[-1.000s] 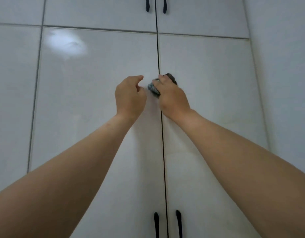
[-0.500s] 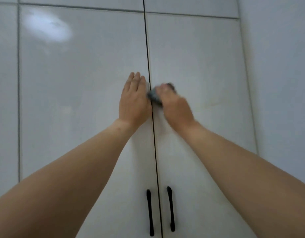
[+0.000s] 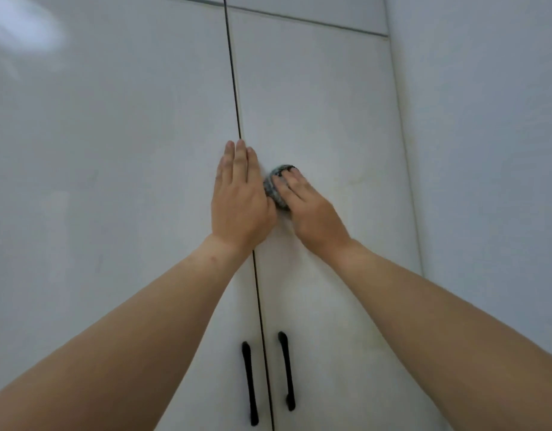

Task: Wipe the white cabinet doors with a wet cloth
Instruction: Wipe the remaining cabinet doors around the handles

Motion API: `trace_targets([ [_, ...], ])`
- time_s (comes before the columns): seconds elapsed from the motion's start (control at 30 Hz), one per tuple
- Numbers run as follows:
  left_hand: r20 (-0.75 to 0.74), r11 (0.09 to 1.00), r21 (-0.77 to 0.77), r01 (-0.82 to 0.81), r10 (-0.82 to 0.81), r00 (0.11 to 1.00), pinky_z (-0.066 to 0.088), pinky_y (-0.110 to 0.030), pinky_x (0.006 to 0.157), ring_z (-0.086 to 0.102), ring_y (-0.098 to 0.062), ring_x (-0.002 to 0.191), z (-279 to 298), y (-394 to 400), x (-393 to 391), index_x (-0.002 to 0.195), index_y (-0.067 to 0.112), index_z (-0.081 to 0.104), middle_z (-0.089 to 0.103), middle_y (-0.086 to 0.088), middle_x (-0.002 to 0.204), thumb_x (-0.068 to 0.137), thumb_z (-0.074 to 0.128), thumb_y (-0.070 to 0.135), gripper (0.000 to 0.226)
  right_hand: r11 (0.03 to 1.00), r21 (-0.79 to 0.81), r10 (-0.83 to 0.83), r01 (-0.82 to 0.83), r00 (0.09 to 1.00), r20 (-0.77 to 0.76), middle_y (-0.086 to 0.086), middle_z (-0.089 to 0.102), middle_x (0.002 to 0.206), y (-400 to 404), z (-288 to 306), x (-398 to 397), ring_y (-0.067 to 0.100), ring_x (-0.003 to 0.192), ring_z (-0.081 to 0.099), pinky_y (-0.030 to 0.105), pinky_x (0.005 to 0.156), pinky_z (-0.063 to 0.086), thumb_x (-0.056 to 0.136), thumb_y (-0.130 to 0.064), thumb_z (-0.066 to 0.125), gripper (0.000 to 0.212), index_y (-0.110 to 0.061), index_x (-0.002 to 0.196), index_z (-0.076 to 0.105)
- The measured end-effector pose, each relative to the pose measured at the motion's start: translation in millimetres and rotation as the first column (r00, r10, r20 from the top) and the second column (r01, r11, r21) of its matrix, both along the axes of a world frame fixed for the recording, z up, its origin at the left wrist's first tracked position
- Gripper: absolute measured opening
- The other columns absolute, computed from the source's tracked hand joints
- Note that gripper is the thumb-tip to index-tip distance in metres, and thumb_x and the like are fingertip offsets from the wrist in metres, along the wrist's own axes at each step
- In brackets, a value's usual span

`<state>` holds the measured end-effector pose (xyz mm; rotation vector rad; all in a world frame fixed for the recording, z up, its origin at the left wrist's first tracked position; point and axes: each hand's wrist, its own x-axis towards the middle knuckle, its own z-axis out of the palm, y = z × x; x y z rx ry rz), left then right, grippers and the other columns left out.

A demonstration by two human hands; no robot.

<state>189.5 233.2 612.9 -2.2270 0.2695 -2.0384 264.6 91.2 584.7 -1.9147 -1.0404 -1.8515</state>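
Two tall white doors fill most of the view, glossy and flat, meeting at a thin dark seam. The left door (image 3: 113, 181) carries a soft patch of reflected light in its upper corner. The right door (image 3: 324, 113) shows faint yellowish smudges near its middle. Low down, two black handles (image 3: 249, 382) stand upright, one either side of the seam. Above the doors a dark horizontal gap runs across, and to the right a plain white wall (image 3: 492, 150) stands beside the cabinet.

The left hand (image 3: 240, 203) lies flat across the seam, fingers straight and close together, pressing on the surface. Just beside it, the right hand (image 3: 309, 209) presses a small grey cloth (image 3: 274, 188) against the right door, fingers laid over the bunched fabric, only slightly bent. The two hands touch or nearly touch at the cloth.
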Motion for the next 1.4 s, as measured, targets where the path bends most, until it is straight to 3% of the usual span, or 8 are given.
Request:
trace_targets([
  [0.2,-0.051,0.996,-0.032,-0.085,0.083,0.995,0.017,-0.051,0.123,0.016,-0.044,0.15,-20.0,-18.3,-5.3,0.148,-0.013,0.029,0.025,-0.032,0.157,0.078,0.034,0.021,0.078,0.786,0.577,0.1,0.222,0.875,-0.473,0.016,0.019,0.16,-69.2,28.0,22.2,0.031,0.149,0.014,0.038,0.12,0.017,0.095,-0.004,0.039,0.061,-0.004,0.154,0.019],
  [0.4,-0.146,0.961,-0.212,-0.176,0.147,0.978,0.007,-0.046,0.125,0.004,-0.038,0.153,-22.2,-38.1,5.5,0.154,-0.009,0.012,0.01,-0.028,0.162,0.083,0.044,0.053,0.099,0.999,-0.031,0.023,-0.027,0.994,-0.107,0.019,0.036,0.153,-47.5,17.7,11.9,0.034,0.145,0.028,0.041,0.116,0.028,0.1,-0.018,0.049,0.049,-0.002,0.146,0.041],
  [0.6,-0.159,0.928,-0.267,-0.259,0.223,0.962,0.004,-0.049,0.125,-0.004,-0.039,0.153,-23.0,-50.9,17.9,0.154,-0.01,0.008,0.002,-0.028,0.163,0.077,0.045,0.077,0.122,0.767,0.598,0.086,0.234,0.885,-0.457,0.028,0.031,0.151,-112.6,38.3,56.4,0.039,0.142,0.027,0.048,0.116,0.025,0.103,-0.019,0.036,0.049,0.007,0.145,0.033],
  [0.8,-0.108,0.929,-0.234,-0.287,0.269,0.957,0.005,-0.048,0.125,0.0,-0.04,0.152,-25.1,-47.3,23.1,0.153,-0.01,0.011,0.005,-0.03,0.162,0.077,0.038,0.079,0.12,0.999,0.009,0.035,-0.035,0.995,-0.088,0.022,0.034,0.152,-67.3,20.0,42.9,0.037,0.144,0.026,0.041,0.117,0.024,0.094,-0.004,0.041,0.052,0.001,0.146,0.037],
  [1.03,-0.114,0.929,-0.216,-0.301,0.283,0.952,0.005,-0.048,0.125,-0.002,-0.038,0.153,-27.1,-45.9,22.8,0.154,-0.009,0.007,0.003,-0.028,0.163,0.081,0.043,0.073,0.116,0.743,0.626,0.117,0.236,0.875,-0.469,0.02,0.019,0.159,-142.7,33.5,72.3,0.033,0.148,0.014,0.037,0.122,0.014,0.094,0.001,0.037,0.06,0.001,0.152,0.02],
  [1.1,-0.104,0.926,-0.228,-0.3,0.283,0.953,0.004,-0.048,0.125,-0.002,-0.039,0.153,-27.6,-48.4,25.3,0.154,-0.009,0.006,0.003,-0.028,0.163,0.081,0.044,0.072,0.115,0.818,0.558,0.108,0.141,0.915,-0.389,0.019,0.019,0.159,-103.1,16.2,48.9,0.032,0.149,0.013,0.036,0.119,0.017,0.092,0.005,0.037,0.062,0.001,0.152,0.021],
  [1.23,-0.134,0.927,-0.228,-0.297,0.272,0.953,0.004,-0.048,0.125,-0.001,-0.039,0.153,-26.7,-48.7,22.0,0.154,-0.009,0.005,0.002,-0.029,0.163,0.084,0.045,0.062,0.108,0.999,0.031,-0.014,0.016,0.998,-0.067,0.017,0.039,0.152,-93.6,-11.8,49.9,0.031,0.142,0.033,0.042,0.105,0.042,0.089,0.0,0.029,0.057,-0.003,0.146,0.041],
  [1.4,-0.182,0.963,-0.127,-0.239,0.214,0.96,0.005,-0.045,0.125,0.0,-0.037,0.153,-23.7,-30.9,2.0,0.154,-0.008,0.007,0.003,-0.026,0.163,0.091,0.044,0.037,0.086,0.798,0.571,0.082,0.192,0.905,-0.418,0.018,0.026,0.158,-103.8,-21.6,51.2,0.031,0.147,0.021,0.042,0.118,0.027,0.091,0.008,0.038,0.061,-0.001,0.151,0.027],
])
